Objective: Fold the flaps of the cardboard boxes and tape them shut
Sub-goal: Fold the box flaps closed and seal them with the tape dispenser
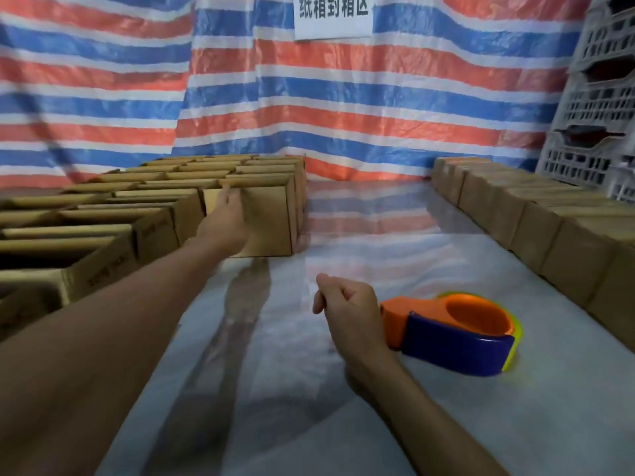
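Cardboard box (264, 221), flaps unfolded, stands at the right edge of the open boxes (103, 214) on your left. Your left hand (226, 221) touches it, grip unclear. You seem to be fetching it, so next pull it clear. Your right hand (347, 310), loosely curled and empty, hovers beside the tape dispenser (457, 334), which lies nearby.

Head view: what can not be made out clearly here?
All in the head view.
Left hand on the box: motion blur hides its grip.
Tape dispenser front end: behind the right hand.
Print on the left boxes: blurred.
Wall sign: cut by the top edge.
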